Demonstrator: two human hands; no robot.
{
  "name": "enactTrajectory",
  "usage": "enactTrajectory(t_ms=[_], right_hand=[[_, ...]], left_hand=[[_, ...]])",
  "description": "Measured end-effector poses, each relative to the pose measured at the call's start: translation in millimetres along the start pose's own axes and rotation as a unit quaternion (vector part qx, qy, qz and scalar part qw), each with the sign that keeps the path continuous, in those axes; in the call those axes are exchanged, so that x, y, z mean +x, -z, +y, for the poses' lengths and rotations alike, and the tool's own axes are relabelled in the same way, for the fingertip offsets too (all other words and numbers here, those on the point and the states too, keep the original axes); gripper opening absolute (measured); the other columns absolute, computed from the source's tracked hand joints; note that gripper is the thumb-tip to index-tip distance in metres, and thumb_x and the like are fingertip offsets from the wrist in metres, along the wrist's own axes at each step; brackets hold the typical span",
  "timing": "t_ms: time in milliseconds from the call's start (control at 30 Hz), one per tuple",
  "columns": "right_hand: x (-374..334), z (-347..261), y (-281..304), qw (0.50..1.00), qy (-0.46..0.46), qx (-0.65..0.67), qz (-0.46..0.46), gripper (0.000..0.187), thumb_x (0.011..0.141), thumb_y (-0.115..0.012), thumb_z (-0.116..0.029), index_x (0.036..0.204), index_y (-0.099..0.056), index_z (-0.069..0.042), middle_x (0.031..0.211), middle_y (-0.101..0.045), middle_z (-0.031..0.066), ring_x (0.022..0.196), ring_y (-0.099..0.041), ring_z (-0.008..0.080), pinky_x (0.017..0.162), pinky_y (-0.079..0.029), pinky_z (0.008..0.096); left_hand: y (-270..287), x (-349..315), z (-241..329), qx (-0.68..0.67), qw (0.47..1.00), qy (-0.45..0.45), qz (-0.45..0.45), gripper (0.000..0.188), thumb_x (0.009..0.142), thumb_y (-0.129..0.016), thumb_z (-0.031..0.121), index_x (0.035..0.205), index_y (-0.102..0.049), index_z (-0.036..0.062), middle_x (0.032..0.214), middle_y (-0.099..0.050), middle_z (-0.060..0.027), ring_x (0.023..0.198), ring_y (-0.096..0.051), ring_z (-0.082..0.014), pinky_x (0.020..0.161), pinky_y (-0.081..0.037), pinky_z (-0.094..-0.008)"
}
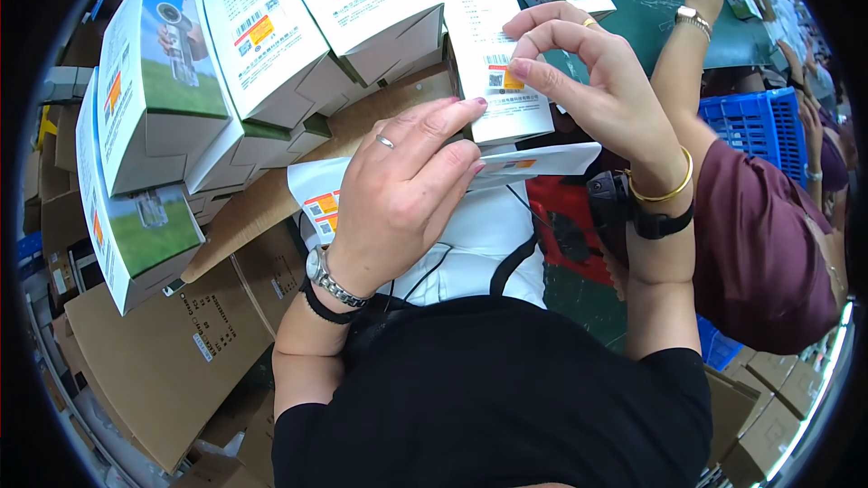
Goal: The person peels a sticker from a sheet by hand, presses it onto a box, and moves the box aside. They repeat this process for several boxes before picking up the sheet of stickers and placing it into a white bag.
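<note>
A white carton (pixel 493 18) lies in front of me with printed text, a barcode and an orange sticker (pixel 513 79) near its close end. Over that sticker is my right hand (pixel 597 77), its thumb and a finger curled together in a pinch; anything between the tips is too small to make out. My left hand (pixel 407 185) is closed over a sheet of orange-and-white stickers (pixel 542 163) at the table edge, its thumb hidden. One of its fingertips reaches the carton's near corner. The sheet's other end (pixel 321 208) shows beside the left wrist.
Several white cartons with pictured sides (pixel 172 54) are stacked at the left on a wooden board (pixel 240 217). A large brown cardboard box (pixel 172 343) stands below them. To the right are a co-worker's arm (pixel 674 63), a purple sleeve (pixel 750 226) and a blue crate (pixel 755 131).
</note>
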State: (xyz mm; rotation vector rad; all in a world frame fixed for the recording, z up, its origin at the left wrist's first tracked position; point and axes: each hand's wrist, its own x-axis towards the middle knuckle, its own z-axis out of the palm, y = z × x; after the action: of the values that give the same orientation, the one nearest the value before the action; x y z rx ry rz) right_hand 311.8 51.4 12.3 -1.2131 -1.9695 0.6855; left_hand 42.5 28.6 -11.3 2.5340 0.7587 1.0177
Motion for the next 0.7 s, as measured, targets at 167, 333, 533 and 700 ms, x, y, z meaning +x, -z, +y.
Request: enactTrajectory(t_ms=[167, 333, 533, 700], right_hand=[[10, -3, 9, 0.998, 0.016, -0.05, -0.041, 0.02, 0.101, -0.081, -0.023, 0.1, -0.077, -0.004, 0.125, -0.071, 0.0082, 0.122, -0.062, 0.0196, 0.112, -0.043, 0.0376], [19, 0, 10, 0.997, 0.0, -0.056, -0.059, 0.02, 0.099, -0.081, -0.024, 0.097, -0.081, -0.004, 0.117, -0.072, 0.0091, 0.118, -0.061, 0.0271, 0.107, -0.046, 0.0409], [18, -2, 7, 0.995, -0.01, -0.078, -0.054, 0.018, 0.098, -0.081, -0.022, 0.096, -0.081, -0.005, 0.113, -0.071, 0.0083, 0.119, -0.059, 0.0277, 0.106, -0.047, 0.0413], [19, -2, 6, 0.994, 0.0, -0.095, -0.055, 0.016, 0.097, -0.081, -0.022, 0.097, -0.082, -0.006, 0.114, -0.071, 0.0079, 0.118, -0.059, 0.0283, 0.106, -0.047, 0.0417]], left_hand=[[-1, 1, -3, -0.03, 0.999, 0.019, -0.005, 0.016, 0.09, -0.083, 0.004, 0.101, -0.072, 0.0026, 0.137, -0.075, -0.0136, 0.109, -0.074, -0.0306, 0.09, -0.056, -0.0414], [1, 3, -6, -0.02, 1.0, 0.008, -0.01, 0.016, 0.09, -0.083, 0.003, 0.101, -0.072, 0.0025, 0.136, -0.075, -0.0133, 0.105, -0.074, -0.0287, 0.085, -0.055, -0.0394], [1, 4, -7, -0.021, 1.0, 0.006, -0.015, 0.017, 0.089, -0.084, 0.003, 0.101, -0.073, 0.003, 0.135, -0.076, -0.0133, 0.105, -0.074, -0.0281, 0.084, -0.055, -0.0381], [0, 2, -8, -0.025, 0.999, 0.013, -0.016, 0.014, 0.091, -0.081, 0.008, 0.099, -0.071, 0.0024, 0.138, -0.073, -0.0112, 0.11, -0.073, -0.0298, 0.092, -0.056, -0.0423]])
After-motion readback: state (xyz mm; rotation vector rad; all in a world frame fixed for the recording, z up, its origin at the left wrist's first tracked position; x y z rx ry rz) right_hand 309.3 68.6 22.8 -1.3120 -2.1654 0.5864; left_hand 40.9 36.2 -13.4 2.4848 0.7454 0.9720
